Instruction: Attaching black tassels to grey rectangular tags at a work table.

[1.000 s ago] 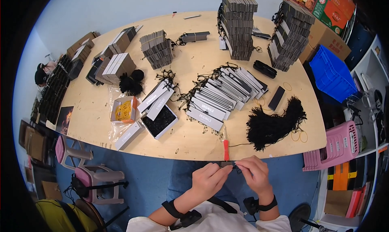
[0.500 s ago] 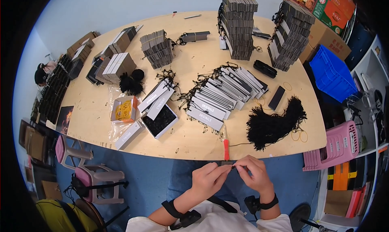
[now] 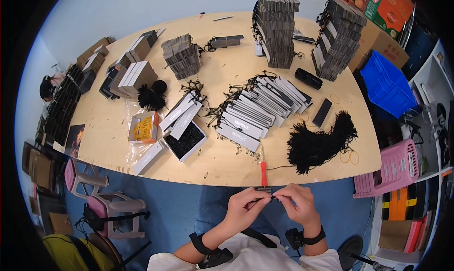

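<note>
My left hand (image 3: 244, 206) and my right hand (image 3: 298, 204) meet in front of the table's near edge, fingertips pinched close together. Between them runs a short piece of black cord (image 3: 272, 198), its ends hidden by the fingers. Just beyond the fingertips a small dark-grey stack of card tags (image 3: 263, 189) shows at the table edge. Past it lies an awl-like tool with a red handle (image 3: 264, 174), pointing away from me. A fanned row of white-and-grey hang tags (image 3: 241, 137) with black cords lies farther back, and a bundle of black cords (image 3: 318, 145) rests to its right.
Tall banded tag stacks (image 3: 279, 32) stand at the back. On the left are a box of yellow rubber bands (image 3: 144, 128) and a white box of small black pieces (image 3: 193, 152). A blue crate (image 3: 388, 84) and pink stools (image 3: 390, 169) stand off the right side.
The fingertips have shifted slightly, and a little more black cord shows between them. The things on the table keep their places.
</note>
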Tool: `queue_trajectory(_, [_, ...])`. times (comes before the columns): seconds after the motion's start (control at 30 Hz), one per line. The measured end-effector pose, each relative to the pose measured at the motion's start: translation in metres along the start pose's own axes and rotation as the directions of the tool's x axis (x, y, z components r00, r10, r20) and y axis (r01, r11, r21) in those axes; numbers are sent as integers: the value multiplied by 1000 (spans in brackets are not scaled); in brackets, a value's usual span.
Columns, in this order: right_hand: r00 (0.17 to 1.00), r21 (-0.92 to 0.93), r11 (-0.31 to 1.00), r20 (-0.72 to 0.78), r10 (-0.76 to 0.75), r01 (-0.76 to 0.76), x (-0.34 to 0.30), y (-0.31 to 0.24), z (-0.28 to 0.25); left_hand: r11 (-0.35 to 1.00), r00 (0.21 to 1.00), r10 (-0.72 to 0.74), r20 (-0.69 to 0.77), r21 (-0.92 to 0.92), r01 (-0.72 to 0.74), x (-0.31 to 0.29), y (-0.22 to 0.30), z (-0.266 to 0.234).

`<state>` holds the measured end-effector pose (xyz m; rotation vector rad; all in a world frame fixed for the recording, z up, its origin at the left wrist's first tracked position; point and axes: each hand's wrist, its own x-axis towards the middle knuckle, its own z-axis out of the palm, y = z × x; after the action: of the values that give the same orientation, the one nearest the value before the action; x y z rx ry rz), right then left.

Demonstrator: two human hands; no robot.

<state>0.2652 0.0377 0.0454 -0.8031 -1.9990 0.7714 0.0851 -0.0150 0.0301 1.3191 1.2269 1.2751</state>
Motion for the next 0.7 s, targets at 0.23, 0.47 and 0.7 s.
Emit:
queue_trajectory(0.23, [999, -58, 997, 17, -50, 51, -1, 1, 0, 997, 999, -40, 15, -61, 40, 0, -1, 0])
queue_trajectory(0.47, [997, -154, 985, 17, -81, 83, 1, -2, -1, 1000, 1000, 11, 13, 10, -11, 1, -4, 0])
queue_trajectory(0.7, [992, -191, 973, 21, -126, 128, 1, -2, -2, 1000, 1000, 18, 16, 7, -18, 0, -6, 0])
